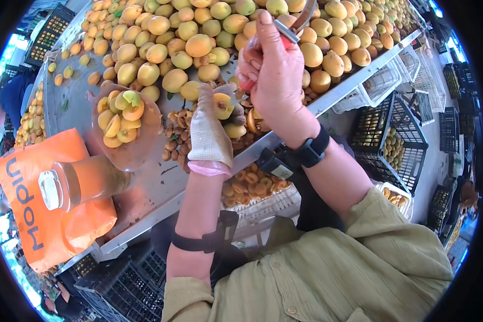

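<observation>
My left hand [212,126], in a pale knitted glove with a pink cuff, closes around a yellow apricot [223,107] that looks cut open. Bare and raised just to its right, my right hand [273,72] grips a red-handled tool with a curved metal blade [305,15]; the blade points up and away from the fruit. Beneath and beside the gloved hand lies a heap of brown apricot pits [178,131]. Left of it, a clear bowl [151,119] holds several apricot halves [122,119]. Whole apricots [198,45] are piled beyond both hands.
On the left of the metal table [64,115] are an orange bag [48,214] and a clear jar of brownish liquid [94,180]. A white crate [268,206] with apricot halves stands below the table edge. Black crates [392,142] stand on the right-hand floor.
</observation>
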`<state>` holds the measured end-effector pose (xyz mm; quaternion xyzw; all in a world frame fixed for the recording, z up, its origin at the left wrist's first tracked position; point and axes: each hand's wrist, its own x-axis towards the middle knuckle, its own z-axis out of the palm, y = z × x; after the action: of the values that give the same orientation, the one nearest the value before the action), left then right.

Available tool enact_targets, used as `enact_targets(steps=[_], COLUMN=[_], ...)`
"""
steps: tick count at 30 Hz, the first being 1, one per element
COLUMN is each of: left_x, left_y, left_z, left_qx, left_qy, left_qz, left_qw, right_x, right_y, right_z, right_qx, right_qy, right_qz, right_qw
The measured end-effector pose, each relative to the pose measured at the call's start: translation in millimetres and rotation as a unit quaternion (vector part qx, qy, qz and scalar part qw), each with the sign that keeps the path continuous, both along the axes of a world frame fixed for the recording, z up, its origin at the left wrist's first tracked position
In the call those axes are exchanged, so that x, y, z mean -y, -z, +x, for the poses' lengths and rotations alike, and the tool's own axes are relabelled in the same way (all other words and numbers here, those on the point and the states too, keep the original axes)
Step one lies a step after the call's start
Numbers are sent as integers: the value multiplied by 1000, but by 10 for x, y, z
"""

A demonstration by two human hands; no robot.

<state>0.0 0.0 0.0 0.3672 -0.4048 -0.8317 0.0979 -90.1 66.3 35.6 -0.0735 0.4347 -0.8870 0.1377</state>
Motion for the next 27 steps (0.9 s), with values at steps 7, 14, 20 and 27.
enact_targets(steps=[7,14,20,27], left_x=[-172,-74,-106,-154], left_y=[2,52,77,152], left_z=[-73,-61,-52,-29], left_qx=[-4,5,16,-19], left_qy=[-25,-59,-58,-4], left_qz=[0,15,-20,-185], left_qw=[1000,998,998,982], right_x=[21,52,126,156], right_y=[16,48,86,41], right_z=[59,-1,77,136], right_qx=[-89,-25,-55,-218], right_qy=[34,-60,-11,-12], right_qz=[58,23,60,146], right_qw=[994,998,997,965])
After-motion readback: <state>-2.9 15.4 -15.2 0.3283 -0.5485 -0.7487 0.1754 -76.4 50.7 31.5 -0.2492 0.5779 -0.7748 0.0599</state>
